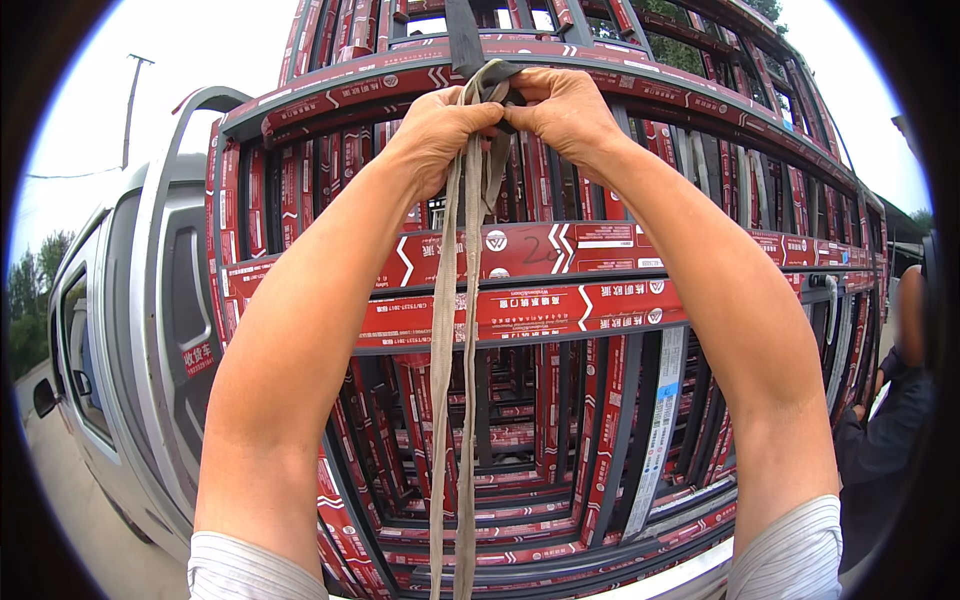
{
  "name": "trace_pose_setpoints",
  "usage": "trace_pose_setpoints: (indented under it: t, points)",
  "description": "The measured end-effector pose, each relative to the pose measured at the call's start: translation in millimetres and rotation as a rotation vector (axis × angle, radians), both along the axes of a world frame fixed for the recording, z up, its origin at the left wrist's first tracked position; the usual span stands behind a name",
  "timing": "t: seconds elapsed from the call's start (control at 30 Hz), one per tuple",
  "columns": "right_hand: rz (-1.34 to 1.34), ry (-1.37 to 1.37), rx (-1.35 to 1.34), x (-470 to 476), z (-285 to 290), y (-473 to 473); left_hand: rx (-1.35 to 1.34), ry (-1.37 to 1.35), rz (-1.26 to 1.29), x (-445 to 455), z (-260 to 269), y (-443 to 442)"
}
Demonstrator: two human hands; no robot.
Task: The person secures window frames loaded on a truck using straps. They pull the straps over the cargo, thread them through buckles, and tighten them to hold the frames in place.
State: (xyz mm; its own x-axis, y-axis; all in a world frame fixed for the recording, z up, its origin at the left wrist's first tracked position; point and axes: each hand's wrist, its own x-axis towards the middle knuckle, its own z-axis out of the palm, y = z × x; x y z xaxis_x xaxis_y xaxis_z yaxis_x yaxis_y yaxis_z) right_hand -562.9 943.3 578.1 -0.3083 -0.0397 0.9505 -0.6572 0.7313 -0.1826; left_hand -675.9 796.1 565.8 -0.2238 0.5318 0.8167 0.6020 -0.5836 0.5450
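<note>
Both arms are raised before a stack of window frames [525,307] wrapped in printed red film. My left hand [439,131] grips a frayed beige webbing strap [444,360], pinched between thumb and fingers. Opposite it, my right hand [566,109] pinches the strap's looped, knotted part and a dark piece that may be a buckle, mostly covered by my fingers. The thumbs almost meet. Two strands of the strap hang from my hands past the picture's bottom edge. Above the knot, a dark grey strap [465,34] runs up over the upper frame rail.
A silver truck cab [120,300] stands to the left, with a curved metal post [169,150] beside the load. At the right edge a person in dark clothing [889,427] stands near the frames. A frame handle [831,300] juts out on the right.
</note>
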Motion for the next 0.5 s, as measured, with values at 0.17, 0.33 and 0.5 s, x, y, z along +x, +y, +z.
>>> trace_pose_setpoints:
  t: [0.17, 0.33, 0.5]
  points:
    - [-0.045, -0.059, -0.002, 3, -3, -3, 0.094, 0.336, 0.301, -17, 3, 6]
    - [-0.016, -0.064, -0.096, 5, -9, -6, 0.209, 0.63, 0.657, -11, 8, 4]
    - [-0.011, -0.095, -0.1, 6, -8, -9, 0.301, 0.693, 0.777, -8, 7, 9]
